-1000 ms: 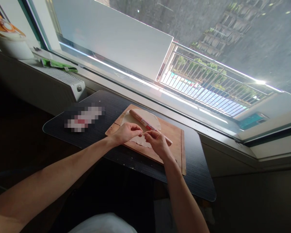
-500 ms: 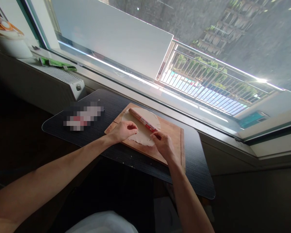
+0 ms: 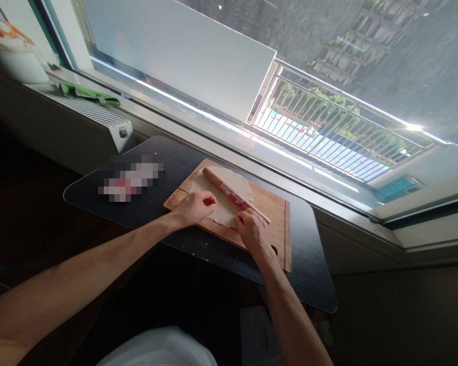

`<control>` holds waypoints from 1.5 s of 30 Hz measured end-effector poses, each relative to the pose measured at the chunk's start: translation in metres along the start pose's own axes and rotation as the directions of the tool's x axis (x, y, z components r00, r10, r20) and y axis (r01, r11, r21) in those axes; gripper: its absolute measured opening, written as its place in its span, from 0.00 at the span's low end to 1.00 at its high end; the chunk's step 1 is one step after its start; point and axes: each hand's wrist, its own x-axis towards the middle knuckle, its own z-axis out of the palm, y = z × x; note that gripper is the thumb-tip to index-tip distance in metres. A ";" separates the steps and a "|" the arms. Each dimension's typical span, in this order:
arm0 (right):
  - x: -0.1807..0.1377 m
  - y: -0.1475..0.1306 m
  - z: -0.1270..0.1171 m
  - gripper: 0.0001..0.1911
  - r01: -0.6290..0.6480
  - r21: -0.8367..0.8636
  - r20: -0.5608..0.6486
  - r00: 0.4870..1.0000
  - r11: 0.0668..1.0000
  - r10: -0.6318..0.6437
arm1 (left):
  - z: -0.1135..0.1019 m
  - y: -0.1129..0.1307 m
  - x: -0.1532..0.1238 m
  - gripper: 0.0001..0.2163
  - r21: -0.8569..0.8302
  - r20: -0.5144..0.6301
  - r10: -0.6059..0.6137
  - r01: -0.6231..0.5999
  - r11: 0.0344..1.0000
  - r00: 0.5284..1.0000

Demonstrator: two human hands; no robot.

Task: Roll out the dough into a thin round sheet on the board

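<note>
A thin, pale sheet of dough (image 3: pixel 224 211) with a ragged edge lies on a wooden cutting board (image 3: pixel 278 223). Across its far right part rests a rolling pin (image 3: pixel 229 193) with a red and white label, touched by neither set of fingertips. My left hand (image 3: pixel 196 207) is closed over the dough's near left edge, thumb and forefinger curled together. At the near right edge, my right hand (image 3: pixel 252 231) is also closed, fingertips close to the rim and below the pin's label. Whatever sits between the fingers of either hand is hidden.
The board lies on a dark table (image 3: pixel 164 152) with rounded corners. A blurred-out item (image 3: pixel 132 179) is on its left side. Beyond are a radiator (image 3: pixel 87 109) with a green cloth (image 3: pixel 89 94), a white container (image 3: pixel 17 61) and a large window.
My right hand has shifted slightly left and down, uncovering the near end of the rolling pin and the board's hole. Fingers of both hands have curled tighter.
</note>
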 end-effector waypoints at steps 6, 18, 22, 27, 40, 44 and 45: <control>-0.018 -0.001 -0.007 0.13 0.097 -0.025 0.023 0.995 0.995 -0.097 | -0.001 -0.002 -0.001 0.07 0.007 -0.005 0.006 -0.006 1.000 1.000; -0.021 0.006 -0.008 0.17 0.105 0.027 0.046 0.993 0.994 -0.106 | -0.003 -0.004 0.000 0.08 0.039 -0.021 0.043 -0.042 0.998 0.999; -0.022 0.000 -0.008 0.15 0.144 -0.102 0.037 0.989 0.984 -0.141 | -0.004 -0.004 0.002 0.08 0.000 -0.030 0.008 -0.008 1.000 1.000; -0.017 0.002 -0.011 0.15 0.149 0.063 -0.023 0.989 0.987 -0.147 | 0.002 -0.001 0.002 0.11 -0.260 0.064 -0.105 0.118 0.958 0.992; 0.012 -0.032 0.007 0.14 0.003 0.887 -0.052 0.994 0.462 0.095 | 0.003 0.004 0.000 0.14 -0.472 0.132 -0.111 0.160 0.867 0.985; 0.015 -0.031 0.003 0.11 0.096 0.807 -0.154 0.987 0.583 0.050 | -0.003 0.000 0.004 0.15 -0.323 0.136 -0.088 0.128 0.938 0.987; 0.016 -0.032 0.000 0.10 0.124 0.772 -0.177 0.984 0.624 0.025 | -0.005 0.000 0.006 0.15 -0.290 0.136 -0.080 0.117 0.950 0.987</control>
